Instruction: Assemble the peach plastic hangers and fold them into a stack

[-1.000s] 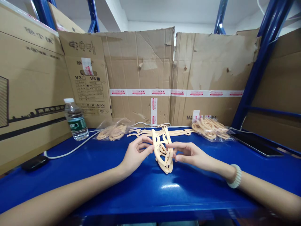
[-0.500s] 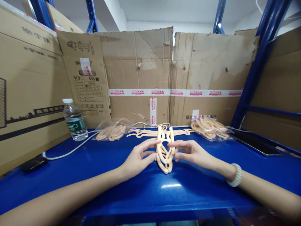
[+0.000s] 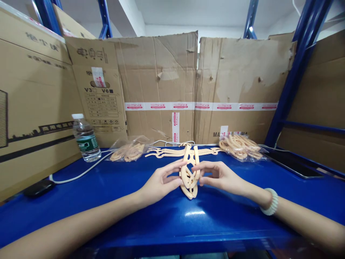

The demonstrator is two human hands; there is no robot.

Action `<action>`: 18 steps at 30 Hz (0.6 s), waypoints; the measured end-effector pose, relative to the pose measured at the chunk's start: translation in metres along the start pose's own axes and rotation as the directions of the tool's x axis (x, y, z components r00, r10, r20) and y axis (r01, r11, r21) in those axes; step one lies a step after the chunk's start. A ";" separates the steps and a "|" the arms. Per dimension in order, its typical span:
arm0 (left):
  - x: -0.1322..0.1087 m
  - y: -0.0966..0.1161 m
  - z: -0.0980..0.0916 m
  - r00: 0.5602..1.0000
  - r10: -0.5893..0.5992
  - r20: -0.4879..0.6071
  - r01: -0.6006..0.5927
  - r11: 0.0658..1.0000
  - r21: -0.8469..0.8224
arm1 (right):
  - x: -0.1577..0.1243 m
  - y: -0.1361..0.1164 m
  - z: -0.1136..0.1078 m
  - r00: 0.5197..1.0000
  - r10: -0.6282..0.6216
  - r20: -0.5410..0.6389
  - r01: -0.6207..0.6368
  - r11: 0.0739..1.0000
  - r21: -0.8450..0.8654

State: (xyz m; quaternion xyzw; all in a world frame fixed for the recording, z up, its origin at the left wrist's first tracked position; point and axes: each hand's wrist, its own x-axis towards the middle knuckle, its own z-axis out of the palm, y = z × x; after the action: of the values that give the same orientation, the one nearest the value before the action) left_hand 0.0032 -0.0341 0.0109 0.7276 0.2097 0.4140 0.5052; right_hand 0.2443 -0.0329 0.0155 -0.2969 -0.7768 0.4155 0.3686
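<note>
Between my hands, a beige plastic folding hanger (image 3: 184, 176) stands with its two arms folded up side by side. My left hand (image 3: 161, 181) pinches its left arm between fingers and thumb. On the other side, my right hand (image 3: 225, 178) grips the right arm the same way. Another beige curved piece (image 3: 191, 196) shows just below the held hanger; whether it is a separate hanger I cannot tell. Behind them, several unfolded beige hangers (image 3: 172, 152) lie in a row across the blue shelf (image 3: 151, 223).
Clear plastic bags of folded hangers lie at the left (image 3: 129, 151) and right (image 3: 239, 146). A water bottle (image 3: 86, 140), a white cable (image 3: 78, 177) and a black mouse (image 3: 39, 187) are at the left. A dark tablet-like slab (image 3: 293, 163) lies right. Cardboard (image 3: 161, 82) walls the back.
The top of the hanger's left arm has tilted to the right, closer to the right arm. Both hands keep their grip and have barely moved.
</note>
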 end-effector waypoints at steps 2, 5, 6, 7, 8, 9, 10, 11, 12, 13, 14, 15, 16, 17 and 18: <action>0.002 0.000 -0.001 1.000 -0.026 -0.016 0.025 0.998 -0.049 | 0.000 0.000 0.000 1.000 -0.014 -0.012 0.013 1.000 -0.016; 0.003 -0.001 -0.002 0.996 -0.072 -0.058 0.067 0.994 -0.090 | 0.001 0.000 0.000 0.999 -0.027 -0.020 0.027 1.000 -0.016; 0.004 -0.001 -0.002 0.994 -0.085 -0.066 0.079 0.992 -0.094 | 0.001 0.000 0.000 0.999 -0.030 -0.020 0.030 0.999 -0.018; 0.004 -0.001 -0.002 0.993 -0.095 -0.068 0.089 0.992 -0.094 | 0.000 -0.001 0.000 0.999 -0.031 -0.017 0.031 0.999 -0.025; 0.004 -0.001 -0.002 0.993 -0.100 -0.065 0.094 0.991 -0.091 | 0.000 -0.001 0.000 1.000 -0.028 -0.012 0.028 0.999 -0.040; 0.004 -0.001 -0.002 0.993 -0.103 -0.058 0.098 0.991 -0.086 | -0.001 -0.003 0.000 1.000 -0.024 -0.008 0.023 0.998 -0.060; 0.004 -0.001 -0.001 0.993 -0.104 -0.051 0.100 0.992 -0.079 | -0.001 -0.004 0.000 1.000 -0.023 -0.005 0.022 0.996 -0.082; 0.004 -0.001 -0.001 0.993 -0.106 -0.047 0.103 0.992 -0.070 | -0.002 -0.005 0.001 1.000 -0.025 -0.006 0.024 0.995 -0.101; 0.003 0.000 -0.001 0.993 -0.107 -0.044 0.104 0.993 -0.062 | -0.002 -0.006 0.001 1.000 -0.030 -0.007 0.029 0.993 -0.117; 0.003 0.000 0.000 0.993 -0.108 -0.042 0.105 0.993 -0.052 | -0.002 -0.007 0.001 0.999 -0.037 -0.008 0.036 0.991 -0.126; 0.003 0.000 0.000 0.994 -0.107 -0.037 0.105 0.994 -0.042 | -0.003 -0.007 0.002 0.999 -0.046 -0.003 0.045 0.991 -0.129; 0.003 0.001 0.000 0.994 -0.104 -0.031 0.103 0.994 -0.032 | -0.003 -0.008 0.002 0.998 -0.055 0.007 0.055 0.990 -0.127; 0.002 0.001 0.000 0.995 -0.100 -0.023 0.099 0.995 -0.025 | -0.003 -0.008 0.002 0.998 -0.061 0.020 0.063 0.990 -0.123; 0.002 0.001 0.000 0.996 -0.093 -0.010 0.093 0.995 -0.023 | -0.003 -0.008 0.001 0.998 -0.060 0.032 0.063 0.991 -0.116; 0.002 0.001 0.000 0.996 -0.085 0.008 0.085 0.996 -0.025 | -0.003 -0.008 0.000 0.998 -0.055 0.040 0.059 0.993 -0.104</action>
State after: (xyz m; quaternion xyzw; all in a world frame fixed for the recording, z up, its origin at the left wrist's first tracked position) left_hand 0.0041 -0.0331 0.0128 0.7131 0.2335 0.3920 0.5322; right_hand 0.2445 -0.0391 0.0212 -0.2859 -0.8125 0.3688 0.3494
